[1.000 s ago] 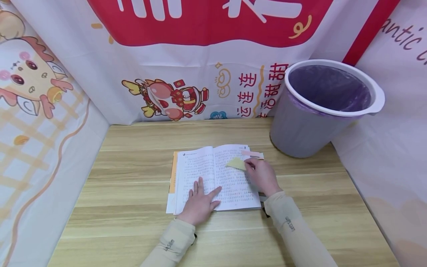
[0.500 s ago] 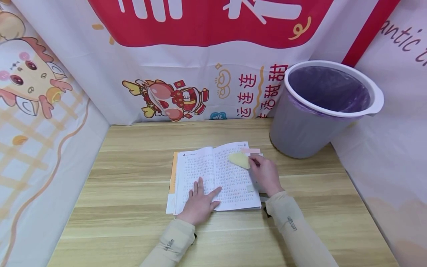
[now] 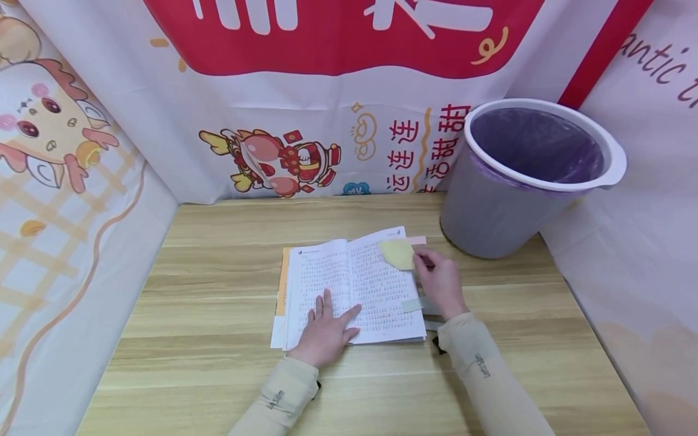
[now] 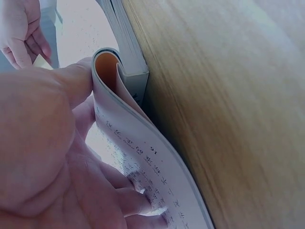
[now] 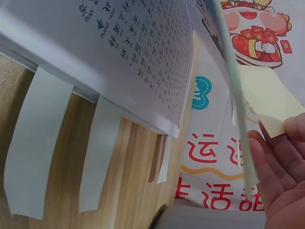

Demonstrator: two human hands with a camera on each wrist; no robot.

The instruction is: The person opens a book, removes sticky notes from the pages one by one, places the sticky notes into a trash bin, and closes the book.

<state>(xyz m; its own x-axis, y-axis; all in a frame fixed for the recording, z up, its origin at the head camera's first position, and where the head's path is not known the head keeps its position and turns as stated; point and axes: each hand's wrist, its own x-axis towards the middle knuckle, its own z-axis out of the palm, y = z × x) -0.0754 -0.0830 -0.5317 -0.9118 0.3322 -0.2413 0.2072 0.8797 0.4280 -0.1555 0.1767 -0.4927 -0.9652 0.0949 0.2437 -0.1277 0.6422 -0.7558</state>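
An open book (image 3: 376, 309) with printed pages lies on the wooden table. My left hand (image 3: 323, 338) rests flat across its lower middle with fingers spread; in the left wrist view the page (image 4: 157, 162) bulges up beside the thumb. At the book's right edge, my right hand (image 3: 443, 283) pinches the corner of a yellow sticky note (image 3: 398, 254) between thumb and fingers. The note overlaps the upper right page. In the right wrist view, a raised page edge (image 5: 238, 109) stands between the note (image 5: 271, 98) and the rest of the book.
A pink tab (image 3: 417, 240) and a pale green tab (image 3: 413, 304) stick out at the book's right side. Pale paper strips (image 5: 35, 148) hang from the pages in the right wrist view. A lined grey bin (image 3: 485, 212) stands at the back right, before printed curtains (image 3: 305, 91).
My right hand has moved right and slightly away from me with the yellow note. The right page's top corner has risen, and the pale green tab has come into view. The left hand stays put.
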